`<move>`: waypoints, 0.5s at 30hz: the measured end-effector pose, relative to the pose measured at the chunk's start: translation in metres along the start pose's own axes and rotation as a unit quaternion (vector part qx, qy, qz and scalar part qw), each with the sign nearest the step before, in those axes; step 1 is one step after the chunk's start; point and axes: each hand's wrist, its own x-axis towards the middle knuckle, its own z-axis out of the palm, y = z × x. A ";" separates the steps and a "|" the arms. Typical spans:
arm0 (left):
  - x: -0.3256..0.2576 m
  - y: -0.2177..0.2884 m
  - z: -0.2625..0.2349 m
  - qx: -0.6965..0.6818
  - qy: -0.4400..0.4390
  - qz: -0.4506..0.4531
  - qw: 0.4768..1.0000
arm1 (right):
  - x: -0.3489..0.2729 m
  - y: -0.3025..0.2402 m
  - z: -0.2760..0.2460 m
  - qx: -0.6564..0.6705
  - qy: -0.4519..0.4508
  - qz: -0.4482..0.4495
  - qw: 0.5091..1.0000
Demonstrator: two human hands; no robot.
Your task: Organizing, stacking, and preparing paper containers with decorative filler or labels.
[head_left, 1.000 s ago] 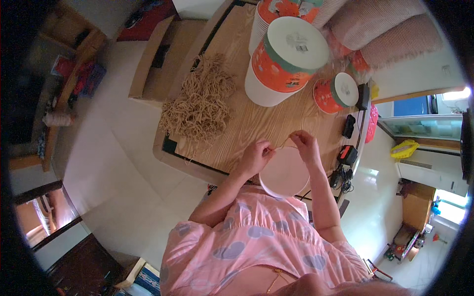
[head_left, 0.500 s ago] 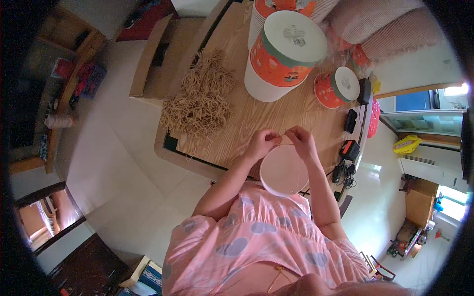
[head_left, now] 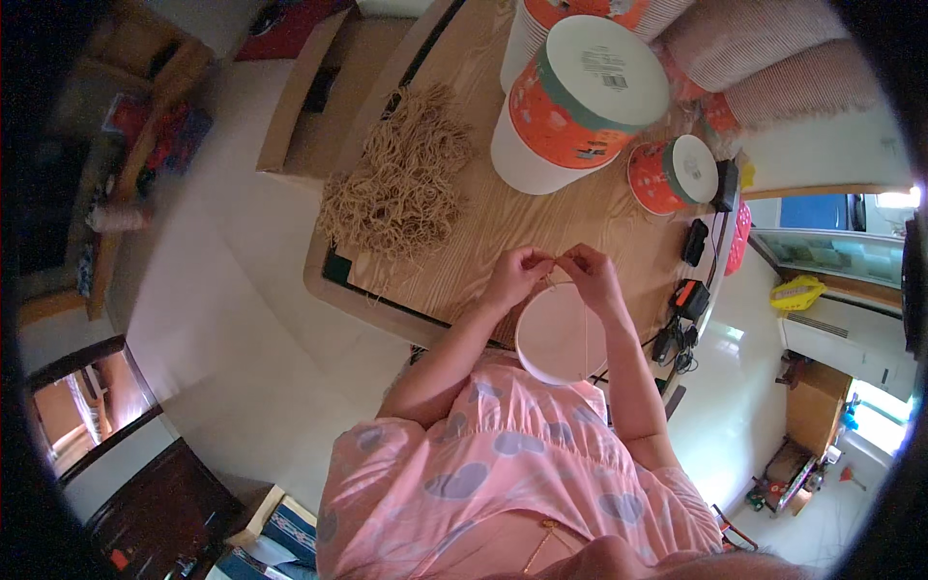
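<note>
Both hands, the left hand (head_left: 517,275) and right hand (head_left: 590,275), pinch a thin tan string (head_left: 556,280) above a white round lid (head_left: 561,333) at the wooden table (head_left: 483,242) edge; a slack grip could likely let it slip.

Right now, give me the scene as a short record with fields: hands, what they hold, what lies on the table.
left hand: raised over the table edge, fingers pinched on a thin tan string
right hand: beside it, fingers pinched on the same string
string: runs down across the white round lid
white round lid: under both hands, at the lap
table: wooden
pile of tan cords: on the table's left
large orange and white bucket: far side
small orange tub: right of it
</note>
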 end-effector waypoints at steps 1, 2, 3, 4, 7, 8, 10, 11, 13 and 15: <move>0.000 0.000 0.000 0.001 -0.007 -0.004 1.000 | 0.000 0.000 0.000 -0.001 -0.002 0.000 1.000; 0.000 -0.001 0.000 0.000 -0.006 -0.004 1.000 | -0.001 0.000 0.000 0.010 -0.002 0.004 1.000; -0.002 0.003 0.000 -0.023 -0.021 -0.028 0.999 | -0.002 -0.003 0.000 0.022 -0.002 0.008 1.000; -0.003 0.005 0.000 -0.046 -0.036 -0.052 0.997 | -0.003 -0.007 0.000 0.021 -0.003 0.009 1.000; -0.006 0.008 0.003 -0.085 -0.028 -0.061 0.994 | -0.006 -0.013 -0.001 0.006 0.006 0.002 1.000; -0.007 0.007 0.003 -0.085 -0.028 -0.061 0.994 | -0.006 -0.007 0.000 0.011 0.018 -0.016 1.000; -0.008 0.005 0.002 -0.079 -0.026 -0.054 0.995 | -0.007 -0.009 -0.001 0.015 0.028 -0.035 0.999; -0.010 0.004 0.000 -0.079 -0.024 -0.053 0.995 | -0.008 -0.011 -0.003 -0.006 0.047 -0.023 0.999; -0.014 0.006 -0.004 -0.032 -0.037 -0.064 0.997 | -0.009 -0.014 -0.007 -0.026 0.067 -0.010 0.997; -0.019 0.010 -0.005 -0.048 -0.029 -0.069 0.996 | -0.010 -0.012 -0.012 0.007 0.086 -0.038 0.996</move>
